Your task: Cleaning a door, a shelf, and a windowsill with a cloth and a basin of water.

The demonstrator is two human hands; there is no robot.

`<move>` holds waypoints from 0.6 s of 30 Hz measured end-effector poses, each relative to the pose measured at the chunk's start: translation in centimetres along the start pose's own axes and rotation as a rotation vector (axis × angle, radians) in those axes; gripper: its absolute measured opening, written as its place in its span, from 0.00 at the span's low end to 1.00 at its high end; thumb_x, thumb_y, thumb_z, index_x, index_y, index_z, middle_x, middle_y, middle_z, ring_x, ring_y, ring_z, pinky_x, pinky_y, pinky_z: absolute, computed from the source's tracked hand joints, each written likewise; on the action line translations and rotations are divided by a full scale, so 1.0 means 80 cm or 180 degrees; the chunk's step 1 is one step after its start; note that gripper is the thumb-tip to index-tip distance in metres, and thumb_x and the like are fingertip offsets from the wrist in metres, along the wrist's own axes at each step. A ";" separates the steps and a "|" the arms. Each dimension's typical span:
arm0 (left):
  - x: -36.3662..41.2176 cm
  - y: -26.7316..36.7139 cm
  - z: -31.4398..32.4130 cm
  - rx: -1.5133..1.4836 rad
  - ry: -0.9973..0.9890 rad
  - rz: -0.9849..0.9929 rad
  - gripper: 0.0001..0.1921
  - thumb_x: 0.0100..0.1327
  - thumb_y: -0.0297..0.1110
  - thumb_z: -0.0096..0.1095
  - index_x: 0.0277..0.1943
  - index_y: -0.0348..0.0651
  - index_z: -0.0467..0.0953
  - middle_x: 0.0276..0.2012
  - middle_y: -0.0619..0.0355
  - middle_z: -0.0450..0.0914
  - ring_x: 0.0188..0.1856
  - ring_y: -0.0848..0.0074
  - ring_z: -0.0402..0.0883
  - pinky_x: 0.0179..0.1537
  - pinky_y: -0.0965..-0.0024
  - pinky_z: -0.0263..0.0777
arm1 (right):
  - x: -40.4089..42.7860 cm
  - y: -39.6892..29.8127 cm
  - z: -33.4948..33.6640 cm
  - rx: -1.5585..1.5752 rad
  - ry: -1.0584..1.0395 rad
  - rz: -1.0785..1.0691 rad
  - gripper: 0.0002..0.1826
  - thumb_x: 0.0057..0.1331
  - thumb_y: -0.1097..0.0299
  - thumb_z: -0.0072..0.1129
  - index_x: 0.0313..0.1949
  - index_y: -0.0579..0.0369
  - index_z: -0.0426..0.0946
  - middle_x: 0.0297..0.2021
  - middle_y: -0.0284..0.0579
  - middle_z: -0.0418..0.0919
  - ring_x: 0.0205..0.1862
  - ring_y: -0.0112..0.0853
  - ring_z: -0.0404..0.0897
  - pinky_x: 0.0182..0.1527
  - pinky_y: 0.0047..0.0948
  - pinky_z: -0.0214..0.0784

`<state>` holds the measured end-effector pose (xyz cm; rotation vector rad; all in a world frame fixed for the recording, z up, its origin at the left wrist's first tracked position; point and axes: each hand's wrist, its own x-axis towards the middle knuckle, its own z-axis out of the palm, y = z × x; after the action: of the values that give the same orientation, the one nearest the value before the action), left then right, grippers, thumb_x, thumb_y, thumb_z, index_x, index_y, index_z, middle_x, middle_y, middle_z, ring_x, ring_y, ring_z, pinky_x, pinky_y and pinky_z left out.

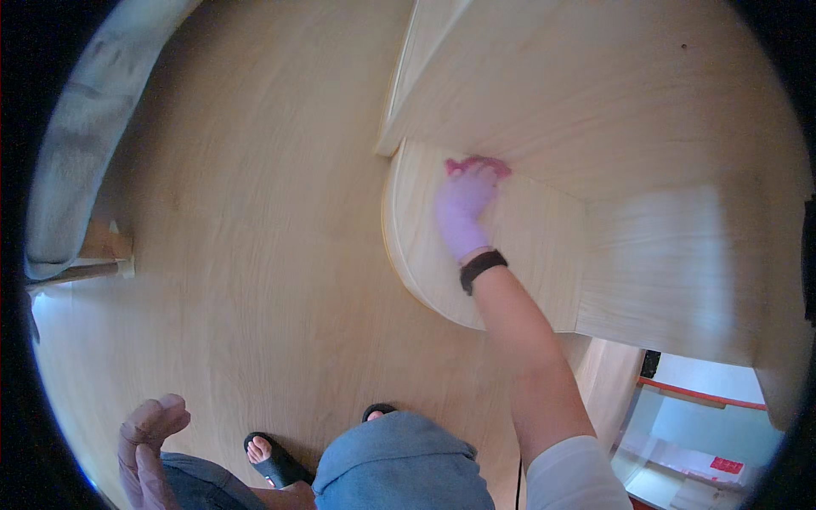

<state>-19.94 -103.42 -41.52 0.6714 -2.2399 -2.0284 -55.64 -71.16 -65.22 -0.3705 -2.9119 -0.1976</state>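
My right hand (467,201), in a thin purple glove with a black band at the wrist, presses a dark pink cloth (503,167) onto a rounded wooden corner shelf (535,248). The cloth lies at the shelf's back edge, against the upright wood panel (574,115). Its middle is covered by my fingers. At the lower left, my left hand (150,433), also gloved, hangs over my knee with loosely curled fingers and the thumb apart. Nothing shows in it.
Wood-look floor (274,255) lies left of the shelf. A grey padded seat (95,121) on wooden legs stands at the far left. My sandalled foot (274,462) is below. A glass-like case (701,427) with a red edge sits at lower right.
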 end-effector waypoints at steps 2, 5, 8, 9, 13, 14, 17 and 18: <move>0.007 0.028 0.035 0.0212 0.0019 -0.0017 0.24 0.65 0.45 0.38 0.52 0.29 0.64 0.44 0.42 0.73 0.45 0.62 0.75 0.51 0.63 0.66 | -0.014 -0.011 0.000 0.0264 0.0261 -0.0196 0.23 0.62 0.60 0.40 0.51 0.63 0.64 0.53 0.53 0.63 0.57 0.43 0.59 0.57 0.42 0.49; 0.009 0.051 0.058 0.0612 0.0077 -0.0070 0.24 0.65 0.44 0.40 0.52 0.29 0.64 0.44 0.41 0.73 0.46 0.62 0.75 0.50 0.63 0.66 | -0.042 -0.039 -0.021 0.0540 0.0007 -0.1037 0.24 0.60 0.59 0.44 0.51 0.64 0.64 0.54 0.53 0.62 0.58 0.43 0.59 0.58 0.41 0.49; 0.009 0.047 0.060 0.0659 0.0028 -0.0105 0.24 0.65 0.44 0.40 0.52 0.29 0.64 0.44 0.41 0.74 0.45 0.62 0.75 0.50 0.62 0.67 | -0.058 -0.065 -0.016 0.1197 0.0381 -0.1517 0.23 0.58 0.61 0.45 0.50 0.65 0.64 0.53 0.53 0.64 0.57 0.44 0.59 0.58 0.42 0.48; 0.010 0.046 0.062 0.0666 0.0006 -0.0106 0.24 0.65 0.44 0.41 0.52 0.29 0.64 0.44 0.41 0.74 0.45 0.62 0.75 0.50 0.62 0.67 | -0.058 -0.067 -0.010 0.1500 0.0667 -0.1558 0.23 0.58 0.62 0.46 0.49 0.65 0.65 0.52 0.53 0.64 0.57 0.44 0.60 0.58 0.43 0.48; 0.008 0.036 0.059 0.0505 -0.0014 0.0188 0.24 0.64 0.45 0.41 0.51 0.29 0.65 0.44 0.41 0.74 0.44 0.62 0.76 0.49 0.62 0.67 | -0.043 -0.049 -0.004 0.2358 0.0256 -0.2385 0.17 0.56 0.68 0.46 0.45 0.62 0.69 0.47 0.51 0.69 0.55 0.45 0.62 0.59 0.43 0.47; 0.007 0.034 0.056 0.0473 -0.0035 0.0202 0.25 0.64 0.45 0.41 0.51 0.29 0.65 0.44 0.41 0.74 0.44 0.62 0.76 0.49 0.62 0.68 | -0.044 -0.044 -0.013 0.2480 -0.0016 -0.2756 0.16 0.56 0.69 0.47 0.43 0.62 0.71 0.45 0.50 0.70 0.55 0.45 0.62 0.59 0.43 0.48; 0.005 0.040 0.059 0.0358 -0.0039 0.0233 0.25 0.64 0.46 0.42 0.52 0.29 0.65 0.43 0.41 0.74 0.44 0.61 0.76 0.49 0.61 0.68 | -0.046 -0.018 -0.020 0.2431 -0.0299 -0.3224 0.13 0.55 0.71 0.47 0.39 0.61 0.73 0.41 0.48 0.73 0.54 0.45 0.62 0.58 0.42 0.49; 0.004 0.048 0.064 0.0372 0.0023 0.0223 0.25 0.64 0.46 0.42 0.52 0.29 0.65 0.43 0.41 0.74 0.44 0.61 0.76 0.49 0.61 0.68 | -0.051 -0.017 -0.024 0.2423 -0.0321 -0.3296 0.12 0.54 0.72 0.47 0.38 0.61 0.74 0.40 0.47 0.73 0.54 0.44 0.62 0.58 0.41 0.50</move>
<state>-22.91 -98.56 -38.66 0.5982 -2.3575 -1.8731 -51.78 -73.75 -64.39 1.2440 -2.6753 0.7751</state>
